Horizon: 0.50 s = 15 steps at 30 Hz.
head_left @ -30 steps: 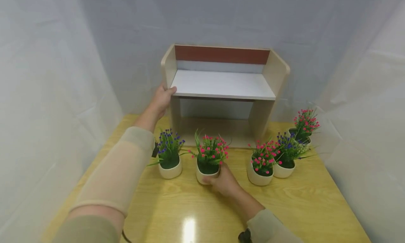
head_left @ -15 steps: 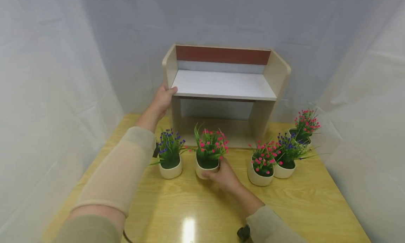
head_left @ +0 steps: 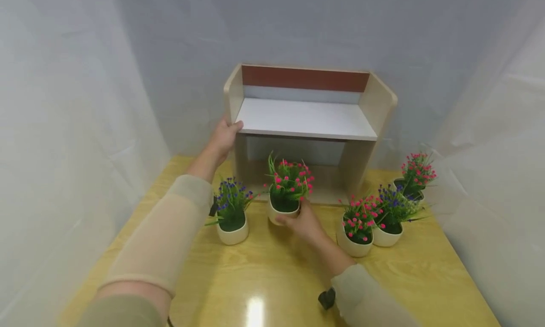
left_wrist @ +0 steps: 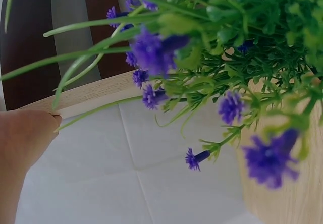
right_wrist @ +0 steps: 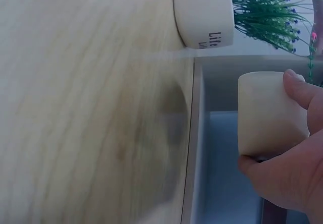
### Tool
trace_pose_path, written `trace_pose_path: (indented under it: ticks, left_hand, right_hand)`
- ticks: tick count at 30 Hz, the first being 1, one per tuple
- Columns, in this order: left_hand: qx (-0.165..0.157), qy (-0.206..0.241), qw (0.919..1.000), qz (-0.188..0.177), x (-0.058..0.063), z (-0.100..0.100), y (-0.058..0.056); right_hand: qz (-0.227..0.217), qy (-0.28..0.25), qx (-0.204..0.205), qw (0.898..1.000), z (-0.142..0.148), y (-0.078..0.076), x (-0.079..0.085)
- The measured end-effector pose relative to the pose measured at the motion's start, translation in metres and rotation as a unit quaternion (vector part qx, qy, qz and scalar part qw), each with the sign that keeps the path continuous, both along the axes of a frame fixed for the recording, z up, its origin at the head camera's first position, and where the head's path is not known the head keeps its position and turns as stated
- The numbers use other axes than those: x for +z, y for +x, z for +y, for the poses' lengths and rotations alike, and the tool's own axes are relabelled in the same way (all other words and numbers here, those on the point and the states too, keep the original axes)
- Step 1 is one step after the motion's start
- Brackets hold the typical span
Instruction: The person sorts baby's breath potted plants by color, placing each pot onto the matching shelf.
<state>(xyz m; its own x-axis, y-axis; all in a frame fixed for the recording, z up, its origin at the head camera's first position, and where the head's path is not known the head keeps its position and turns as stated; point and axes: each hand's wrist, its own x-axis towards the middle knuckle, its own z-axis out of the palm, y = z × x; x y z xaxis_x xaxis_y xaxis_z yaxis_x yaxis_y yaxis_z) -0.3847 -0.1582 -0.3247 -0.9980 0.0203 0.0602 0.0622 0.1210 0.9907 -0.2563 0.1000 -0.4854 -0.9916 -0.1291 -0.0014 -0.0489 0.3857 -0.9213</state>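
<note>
A small two-tier desk shelf (head_left: 306, 118) with a white board and a reddish-brown back strip stands at the back of the table. My left hand (head_left: 223, 137) grips the edge of its left side panel, thumb toward the front. My right hand (head_left: 307, 225) holds a cream pot of artificial pink flowers (head_left: 286, 205) by its sides. In the right wrist view this pot (right_wrist: 267, 115) hangs clear of the tabletop, in front of the shelf's lower opening. Beside my left forearm sits a pot of purple flowers (head_left: 232, 223), whose blooms fill much of the left wrist view.
To the right stand a pink-flowered pot (head_left: 356, 234), a purple-flowered pot (head_left: 388, 227) and another pink-flowered pot (head_left: 415, 180) farther back, with part of a further plant among them. White sheeting (head_left: 76, 128) encloses the wooden table (head_left: 264, 279) at the sides and back.
The right hand has raised the pink-flowered pot off the table and moved it toward the shelf. My left hand keeps its grip on the side panel. The head view has shifted slightly.
</note>
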Motion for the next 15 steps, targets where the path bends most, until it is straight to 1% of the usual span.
trace_pose_path:
  ticks: [3,8,15]
  left_hand:
    - [-0.004,0.002,1.0,0.008,-0.001,0.003,0.001]
    - [-0.006,0.002,0.9998,0.017,-0.003,0.006,0.004]
    - [-0.012,-0.008,0.9996,0.023,-0.004,0.012,0.009]
  right_hand:
    - [-0.002,-0.016,-0.009,1.0,0.001,-0.005,0.003]
    - [0.002,-0.042,-0.012,0.999,0.0,-0.012,0.005]
    - [0.004,-0.057,-0.032,0.998,0.002,-0.024,0.007]
